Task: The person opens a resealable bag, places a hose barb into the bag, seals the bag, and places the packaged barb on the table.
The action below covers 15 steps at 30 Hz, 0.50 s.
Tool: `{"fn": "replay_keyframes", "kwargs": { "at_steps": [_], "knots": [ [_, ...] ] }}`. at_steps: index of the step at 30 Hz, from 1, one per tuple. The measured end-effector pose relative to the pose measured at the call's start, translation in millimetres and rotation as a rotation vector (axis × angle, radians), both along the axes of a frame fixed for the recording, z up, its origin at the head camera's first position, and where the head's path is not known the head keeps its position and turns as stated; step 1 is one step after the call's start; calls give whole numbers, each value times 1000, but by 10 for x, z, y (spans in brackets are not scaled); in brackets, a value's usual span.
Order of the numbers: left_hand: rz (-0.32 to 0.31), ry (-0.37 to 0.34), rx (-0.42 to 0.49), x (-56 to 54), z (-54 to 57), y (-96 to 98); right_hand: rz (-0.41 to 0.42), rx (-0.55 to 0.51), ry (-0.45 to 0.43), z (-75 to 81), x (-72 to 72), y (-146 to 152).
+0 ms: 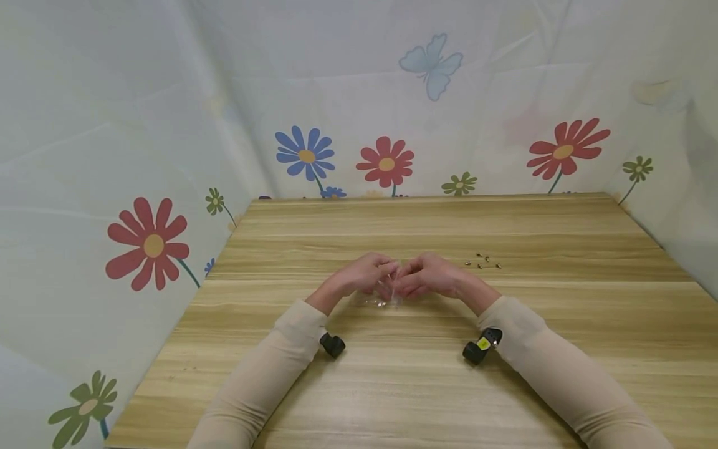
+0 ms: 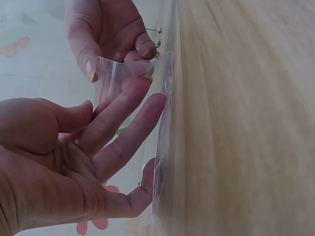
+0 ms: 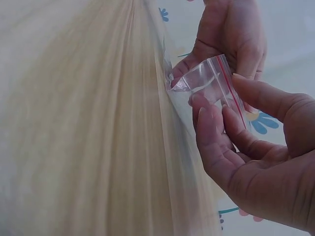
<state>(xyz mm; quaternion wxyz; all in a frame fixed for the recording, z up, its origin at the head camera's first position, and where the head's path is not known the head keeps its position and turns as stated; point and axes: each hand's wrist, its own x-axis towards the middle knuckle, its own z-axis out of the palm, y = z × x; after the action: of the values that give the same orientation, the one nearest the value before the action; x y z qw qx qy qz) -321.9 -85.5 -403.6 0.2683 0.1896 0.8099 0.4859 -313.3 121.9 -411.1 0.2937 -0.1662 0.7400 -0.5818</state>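
Clear zip-lock bag [image 3: 202, 78] held between both hands over the wood-grain tabletop [image 1: 392, 386]; contact with the wood not clear. Left hand [image 1: 367, 274] pinching the bag near one end of the red-striped zip strip [image 3: 225, 75], thumb against fingers, other fingers loosely bent beside the film. Right hand [image 1: 432, 275] pinching the same strip farther along, between thumb and forefinger. Lying just beyond the right wrist: several tiny metallic pieces [image 1: 487, 259] — too small to name with certainty. Judged to be working at the seal; impossible to tell whether parted or closed. For a clean opening, grip close to the red line, one layer of film to each hand, and roll the lips apart gently rather than tugging — thin film probably prone to stretching. Keep fingertips level along the strip to avoid creasing.
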Motion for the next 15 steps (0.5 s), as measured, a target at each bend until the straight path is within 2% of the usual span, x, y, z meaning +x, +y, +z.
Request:
{"fn": "replay_keyframes", "kwargs": {
  "at_steps": [5,15],
  "knots": [
    [2,-24,6,7,7,-12,11,-14,-9,-3,-5,16],
    [11,-23,-22,17,21,-16,5,-32,-32,-2,-7,17]
  ]
}}
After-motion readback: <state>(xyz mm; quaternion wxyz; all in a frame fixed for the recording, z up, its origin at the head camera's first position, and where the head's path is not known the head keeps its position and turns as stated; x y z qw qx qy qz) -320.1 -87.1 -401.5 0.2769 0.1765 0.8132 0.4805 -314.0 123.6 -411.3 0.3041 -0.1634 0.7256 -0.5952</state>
